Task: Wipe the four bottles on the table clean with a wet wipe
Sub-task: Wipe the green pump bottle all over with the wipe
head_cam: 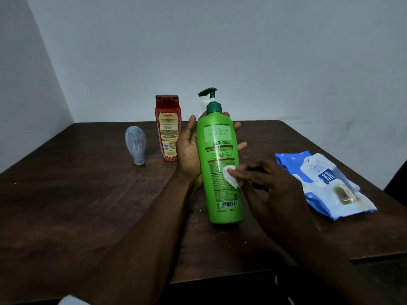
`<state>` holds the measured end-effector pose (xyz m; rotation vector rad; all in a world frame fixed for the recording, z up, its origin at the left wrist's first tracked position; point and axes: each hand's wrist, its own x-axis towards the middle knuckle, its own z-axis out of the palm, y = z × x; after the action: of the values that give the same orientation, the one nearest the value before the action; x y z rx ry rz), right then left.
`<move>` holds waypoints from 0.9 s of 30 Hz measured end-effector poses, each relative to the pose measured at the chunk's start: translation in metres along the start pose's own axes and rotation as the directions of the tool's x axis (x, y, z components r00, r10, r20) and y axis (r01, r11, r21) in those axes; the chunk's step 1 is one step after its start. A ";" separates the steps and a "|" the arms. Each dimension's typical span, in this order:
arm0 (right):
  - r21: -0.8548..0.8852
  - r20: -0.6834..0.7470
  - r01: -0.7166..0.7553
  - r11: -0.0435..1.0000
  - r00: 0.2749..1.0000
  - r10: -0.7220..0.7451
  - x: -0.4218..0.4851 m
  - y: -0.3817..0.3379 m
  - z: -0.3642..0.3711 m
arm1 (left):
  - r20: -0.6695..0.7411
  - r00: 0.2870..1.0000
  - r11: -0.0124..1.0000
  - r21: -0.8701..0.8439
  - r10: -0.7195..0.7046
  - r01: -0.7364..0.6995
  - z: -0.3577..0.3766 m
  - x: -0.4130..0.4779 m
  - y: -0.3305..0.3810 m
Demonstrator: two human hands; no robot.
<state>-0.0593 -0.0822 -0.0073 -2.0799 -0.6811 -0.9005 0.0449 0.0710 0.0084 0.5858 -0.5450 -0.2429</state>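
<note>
Dim, even light fills the scene, and the wall [264, 51] behind the green bottle [220, 161] takes a cool bluish cast. The dark bench [88, 205] under it carries faint sheen and soft shadows. The fingers [246, 170] just right of the bottle are motion-blurred. Straight lines far left of it lean.

"karthika" is printed on the yellow label of the red bottle [167, 130], far left. "shampoo" is read mid-label on the green pump bottle [220, 155], with a barcode near its base; the stamped figures above are illegible. "mee mee" and "wet wipes" are shown upside down on the blue wipes pack [326, 183], right.
</note>
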 end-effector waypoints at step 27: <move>-0.059 0.098 0.156 0.986 0.984 -0.150 0.027 0.001 0.011 | -0.130 0.988 0.995 0.034 -0.086 0.091 0.001 0.000 0.004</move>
<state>-0.0380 -0.0694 0.0078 -2.1623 -0.8813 -0.9261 0.0449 0.0741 0.0114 0.6604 -0.4007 -0.2768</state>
